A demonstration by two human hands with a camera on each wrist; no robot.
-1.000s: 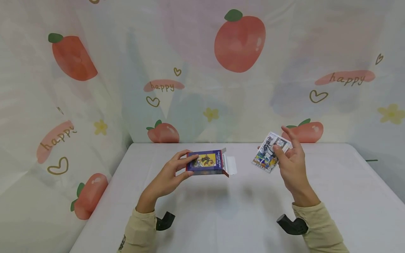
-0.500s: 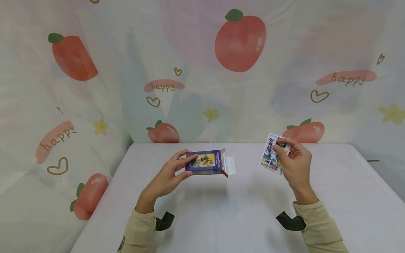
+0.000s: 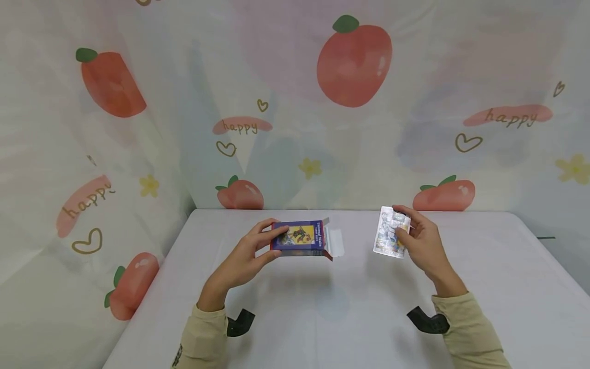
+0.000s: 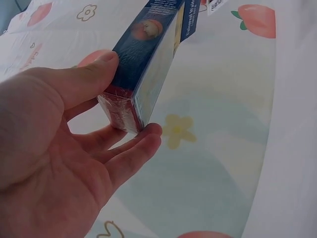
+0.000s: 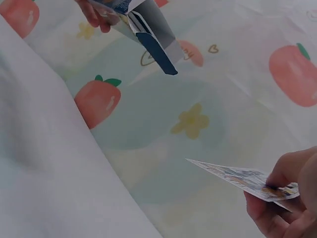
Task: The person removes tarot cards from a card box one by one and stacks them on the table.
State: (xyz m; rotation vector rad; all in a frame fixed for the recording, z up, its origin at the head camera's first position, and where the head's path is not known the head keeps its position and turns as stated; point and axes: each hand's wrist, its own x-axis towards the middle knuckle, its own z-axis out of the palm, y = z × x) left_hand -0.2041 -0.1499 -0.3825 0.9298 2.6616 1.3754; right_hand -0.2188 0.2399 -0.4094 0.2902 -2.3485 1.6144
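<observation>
Slightly lower and further left than before, the card [image 3: 386,232] is pinched by the right hand [image 3: 423,243], crosswise to the box [image 3: 299,237]; left of that hand, the left hand [image 3: 249,251] grips the box, open end facing the card.

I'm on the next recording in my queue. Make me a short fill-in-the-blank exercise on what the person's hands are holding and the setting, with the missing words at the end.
1. The left hand grips a card box whose open end faces the person's ____ side.
2. The picture on the front of that box has a ____ background.
3. The right hand holds at least one card between its fingers and its ____.
4. The word repeated on the backdrop is ____.

Missing words: right; yellow; thumb; happy.
</observation>
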